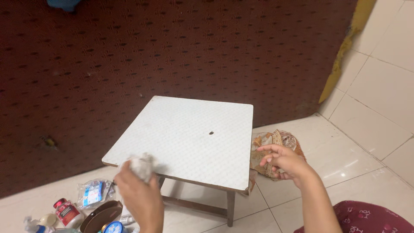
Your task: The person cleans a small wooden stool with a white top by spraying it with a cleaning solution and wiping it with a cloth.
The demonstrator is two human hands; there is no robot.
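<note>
My left hand [137, 190] grips a crumpled white cloth [142, 166] and presses it against the near left corner of a small low table with a white patterned top [194, 129]. A small dark spot [211, 133] marks the tabletop near its middle. My right hand [282, 162] hovers just off the table's right edge with fingers loosely curled and apart, holding nothing. It is in front of a crumpled orange and brown patterned cloth [278, 140] lying on the floor.
A dark red patterned carpet [129, 56] covers the floor beyond the table. White tiles [371, 125] lie to the right. On the floor at lower left sit a red-capped bottle [67, 211], a clear packet [92, 192], a brown case [101, 215] and a blue-lidded tin [114, 227].
</note>
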